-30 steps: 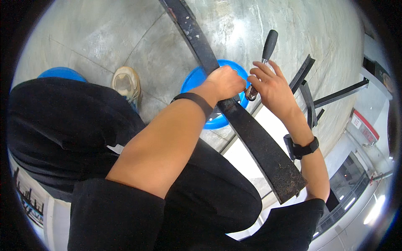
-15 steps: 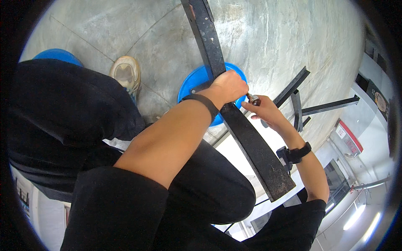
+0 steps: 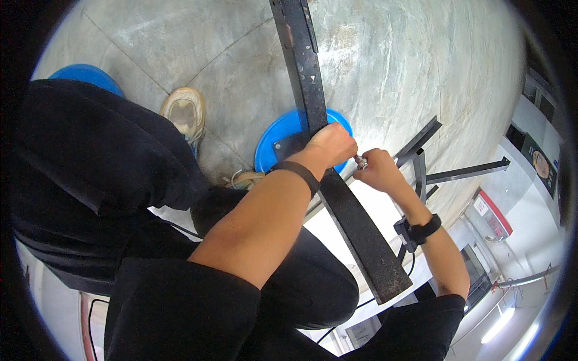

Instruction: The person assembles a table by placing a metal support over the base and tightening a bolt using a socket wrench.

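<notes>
A long black metal beam [image 3: 361, 231], scuffed at its near end, runs from the top of the head view down between my arms. My left hand [image 3: 335, 143] lies across it, fingers closed; what they hold, if anything, is hidden. Just right of it, my right hand [image 3: 380, 171] is closed round a shiny metal socket wrench [image 3: 361, 162], whose head points toward my left fingers. Most of the wrench is covered by that hand. Behind the beam sits a round blue disc [image 3: 265, 153]. A dark plate [image 3: 291, 143] with a bolt [image 3: 277, 145] shows beside my left wrist.
Right of my right hand stands another black metal frame [image 3: 463, 172] with angled bars. A second blue round object [image 3: 90, 75] is partly behind my knee at left. My shoe [image 3: 184, 112] rests on the grey concrete floor [image 3: 235, 72].
My right hand has closed its fingers round the wrench; earlier they were spread. Both hands, the beam and the surroundings sit slightly lower in view.
</notes>
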The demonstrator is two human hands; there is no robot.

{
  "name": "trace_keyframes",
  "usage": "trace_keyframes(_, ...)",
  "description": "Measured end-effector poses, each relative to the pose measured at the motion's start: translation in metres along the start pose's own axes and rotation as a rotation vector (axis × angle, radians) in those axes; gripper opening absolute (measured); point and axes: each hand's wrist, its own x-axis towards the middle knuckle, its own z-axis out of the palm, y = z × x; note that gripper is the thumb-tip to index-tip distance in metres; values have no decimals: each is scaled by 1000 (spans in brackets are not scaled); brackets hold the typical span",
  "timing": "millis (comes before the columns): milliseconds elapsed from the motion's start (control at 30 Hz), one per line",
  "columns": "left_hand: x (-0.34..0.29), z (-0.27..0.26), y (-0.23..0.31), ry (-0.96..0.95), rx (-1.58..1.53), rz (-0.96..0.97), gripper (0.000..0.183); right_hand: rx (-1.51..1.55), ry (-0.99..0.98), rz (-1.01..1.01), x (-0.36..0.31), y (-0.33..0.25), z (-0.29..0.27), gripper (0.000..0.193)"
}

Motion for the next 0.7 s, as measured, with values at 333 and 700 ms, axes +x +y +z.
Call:
trace_keyframes(333,4,-1,3,-36,19,-5,12,-285,277,-256,1,1,7,13)
trace_keyframes(700,1,0,3,65,25,-18,14,1208,-281,326,-4,17,21,12)
